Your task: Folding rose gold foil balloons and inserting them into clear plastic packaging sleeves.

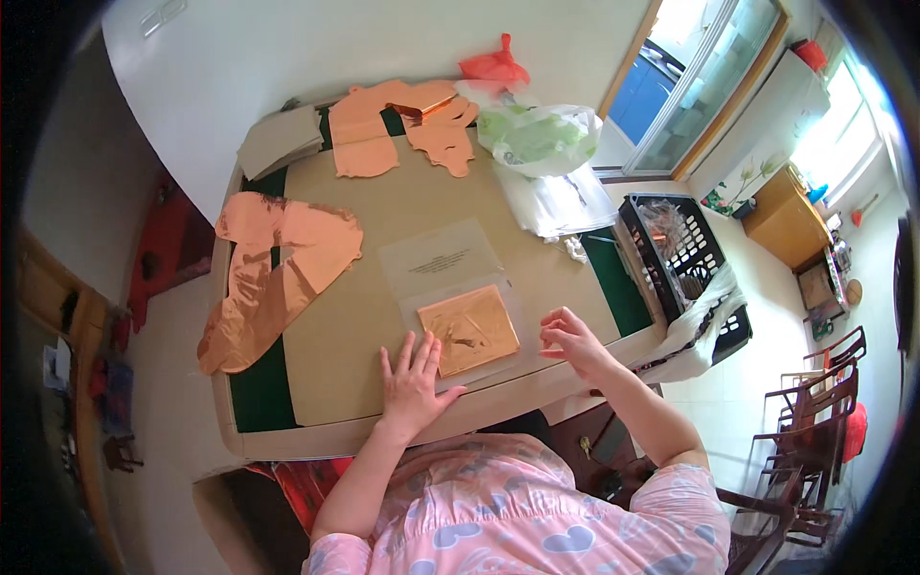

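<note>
A folded square of copper-coloured sheet (479, 331) lies on a clear plastic bag (441, 251), whose printed flap spreads out beyond it. My left hand (412, 388) is flat with the fingers spread, and its fingertips touch the left edge of the square. Just right of the square, my right hand (573, 342) hovers with its fingers curled in; nothing shows between them. To the left, a large cut-out copper-coloured sheet (278, 273) is laid over the table's edge. More copper-coloured cut-outs (364, 134) rest at the back.
Brown board (326, 355) covers most of the table over a green surface (264, 398). At the back stand grey sheets (283, 142), a red bag (495, 65) and a green-white plastic bag (541, 134). Clear bags (561, 201) lie stacked on the right, beside a black crate (704, 249).
</note>
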`<state>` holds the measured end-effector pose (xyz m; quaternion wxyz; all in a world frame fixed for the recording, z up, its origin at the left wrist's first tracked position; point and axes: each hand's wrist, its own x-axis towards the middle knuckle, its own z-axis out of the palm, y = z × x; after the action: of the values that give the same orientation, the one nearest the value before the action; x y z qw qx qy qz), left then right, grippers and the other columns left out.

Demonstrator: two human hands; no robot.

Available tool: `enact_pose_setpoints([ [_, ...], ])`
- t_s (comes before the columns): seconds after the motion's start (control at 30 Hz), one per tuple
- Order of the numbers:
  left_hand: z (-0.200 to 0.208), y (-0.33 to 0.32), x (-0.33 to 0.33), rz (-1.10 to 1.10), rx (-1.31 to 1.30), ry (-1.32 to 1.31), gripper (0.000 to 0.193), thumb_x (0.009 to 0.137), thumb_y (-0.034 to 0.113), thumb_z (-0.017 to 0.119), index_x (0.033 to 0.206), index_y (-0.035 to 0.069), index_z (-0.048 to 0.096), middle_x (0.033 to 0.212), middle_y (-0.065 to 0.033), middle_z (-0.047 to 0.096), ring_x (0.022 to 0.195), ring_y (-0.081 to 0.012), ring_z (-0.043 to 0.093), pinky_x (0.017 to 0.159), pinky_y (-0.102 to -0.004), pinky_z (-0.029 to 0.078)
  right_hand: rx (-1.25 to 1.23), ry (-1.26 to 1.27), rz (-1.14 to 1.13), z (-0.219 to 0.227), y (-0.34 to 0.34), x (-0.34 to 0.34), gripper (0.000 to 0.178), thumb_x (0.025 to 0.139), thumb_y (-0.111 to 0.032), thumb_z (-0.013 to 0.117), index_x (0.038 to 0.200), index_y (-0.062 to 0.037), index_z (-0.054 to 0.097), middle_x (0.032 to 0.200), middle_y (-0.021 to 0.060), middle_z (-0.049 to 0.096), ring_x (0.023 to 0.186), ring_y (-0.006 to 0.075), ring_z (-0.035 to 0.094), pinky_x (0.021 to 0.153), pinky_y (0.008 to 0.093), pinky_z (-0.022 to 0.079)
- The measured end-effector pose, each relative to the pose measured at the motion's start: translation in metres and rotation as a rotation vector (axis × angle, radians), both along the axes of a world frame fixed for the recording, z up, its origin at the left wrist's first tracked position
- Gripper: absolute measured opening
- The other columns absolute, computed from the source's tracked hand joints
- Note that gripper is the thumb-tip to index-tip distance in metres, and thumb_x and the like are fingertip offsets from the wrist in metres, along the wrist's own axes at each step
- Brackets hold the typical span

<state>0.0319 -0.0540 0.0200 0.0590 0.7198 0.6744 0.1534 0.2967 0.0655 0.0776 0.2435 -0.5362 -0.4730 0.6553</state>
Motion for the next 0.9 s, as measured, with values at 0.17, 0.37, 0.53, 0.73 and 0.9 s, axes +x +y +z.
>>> enact_pose_setpoints([
  [0.17, 0.0, -0.001, -0.001, -0.002, -0.019, 0.002, 0.088, 0.076, 0.065, 0.061, 0.141, 0.009, 0.043, 0.15, -0.0057, 0.036, 0.142, -0.0281, 0.025, 0.111, -0.0639, 0.014, -0.039, 0.16, -0.03, 0.018, 0.0, -0.007, 0.017, 0.092, -0.008, 0.058, 0.107, -0.0092, 0.05, 0.091, 0.0001, 0.053, 0.087, 0.0104, 0.056, 0.079, 0.0351, 0.053],
  [0.37, 0.002, -0.001, -0.002, -0.004, -0.031, 0.006, 0.093, 0.074, 0.068, 0.059, 0.142, 0.007, 0.041, 0.151, -0.0069, 0.035, 0.142, -0.0284, 0.025, 0.111, -0.0651, 0.014, 0.026, 0.326, -0.022, 0.039, -0.006, -0.025, 0.021, 0.091, -0.003, 0.057, 0.109, -0.0088, 0.049, 0.094, 0.0006, 0.054, 0.088, 0.011, 0.058, 0.084, 0.0384, 0.055],
  [0.53, 0.001, -0.001, 0.003, 0.006, -0.026, 0.036, 0.086, 0.078, 0.062, 0.058, 0.141, 0.006, 0.041, 0.15, -0.0076, 0.035, 0.141, -0.0285, 0.026, 0.11, -0.0657, 0.014, 0.093, 0.451, 0.044, 0.038, -0.006, -0.029, 0.024, 0.09, 0.0, 0.058, 0.111, -0.0086, 0.049, 0.1, 0.0017, 0.055, 0.097, 0.0114, 0.058, 0.09, 0.0399, 0.054],
  [0.73, 0.0, -0.001, 0.001, 0.026, 0.003, 0.038, 0.075, 0.081, 0.05, 0.059, 0.14, 0.007, 0.043, 0.149, -0.0068, 0.038, 0.14, -0.0283, 0.029, 0.11, -0.0655, 0.014, 1.342, -0.749, 0.495, 0.048, -0.032, -0.046, 0.054, 0.079, -0.01, 0.065, 0.131, -0.0127, 0.049, 0.136, 0.011, 0.045, 0.129, 0.0282, 0.039, 0.114, 0.0552, 0.018],
  [0.9, 0.003, 0.003, 0.001, 0.021, 0.004, 0.059, 0.073, 0.081, 0.047, 0.06, 0.14, 0.008, 0.043, 0.149, -0.0057, 0.038, 0.14, -0.027, 0.028, 0.111, -0.0654, 0.014, 1.463, -0.944, 0.913, 0.004, -0.038, -0.06, 0.059, 0.086, -0.021, 0.057, 0.142, -0.0115, 0.042, 0.151, 0.01, 0.032, 0.141, 0.0239, 0.029, 0.115, 0.0519, 0.017],
])
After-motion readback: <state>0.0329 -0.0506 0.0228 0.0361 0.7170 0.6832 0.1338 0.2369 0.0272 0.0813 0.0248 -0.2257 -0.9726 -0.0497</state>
